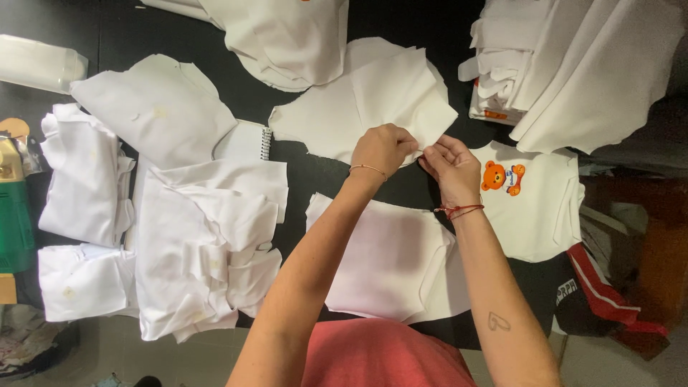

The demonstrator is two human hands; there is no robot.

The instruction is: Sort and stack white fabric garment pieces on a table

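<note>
My left hand (382, 148) and my right hand (451, 165) meet at the near edge of a stack of white cut fabric pieces (373, 100) on a black table. Both pinch that edge with the fingertips, thumbs almost touching. A thin bracelet circles my left wrist, a red cord my right. Beneath my forearms lies another white fabric panel (390, 261). Just right of my right hand sits a white piece printed with an orange bear (534, 201).
Piles of white fabric cover the table: folded stacks at left (82, 179), a loose heap (208, 244), more at the top (287, 39) and top right (580, 61). A spiral notebook (247, 143) pokes out between piles. A green object (13, 215) stands at the left edge, dark clothing (602, 287) at right.
</note>
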